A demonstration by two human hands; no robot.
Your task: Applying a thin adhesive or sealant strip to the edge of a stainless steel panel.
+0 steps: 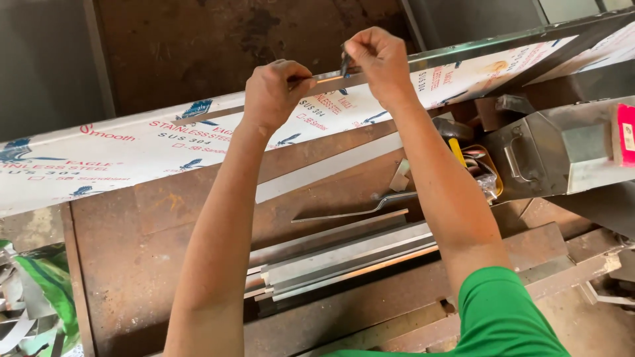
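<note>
While both bare arms stretch forward over the rusty brown steel workbench (pixel 132 244), the hands meet at the top edge of a long stainless steel beam wrapped in white protective film with red and blue print (pixel 165 142), which lies slantwise across the bench from lower left to upper right. The left hand (pixel 274 92) is curled into a fist, its fingers pinching a thin, narrow strip of bright metal (pixel 329 77) against the beam's upper edge. The right hand (pixel 377 59) is clenched just beside it, gripping a small dark pointed tool (pixel 345 63) whose tip comes down onto the same strip; what kind of tool it is cannot be told. The two hands are close together, nearly touching.

Nearer the person, a bundle of flat grey metal bars (pixel 344 254) lies on the bench, and a slim bent steel rod (pixel 357 210) rests just beyond it. To the right stands an open grey metal box with a handle (pixel 529 155), with a yellow-handled tool (pixel 458 151) beside it. At lower left sits a green and white bag of metal offcuts (pixel 33 297). A green sleeve (pixel 503 311) covers the right shoulder.
</note>
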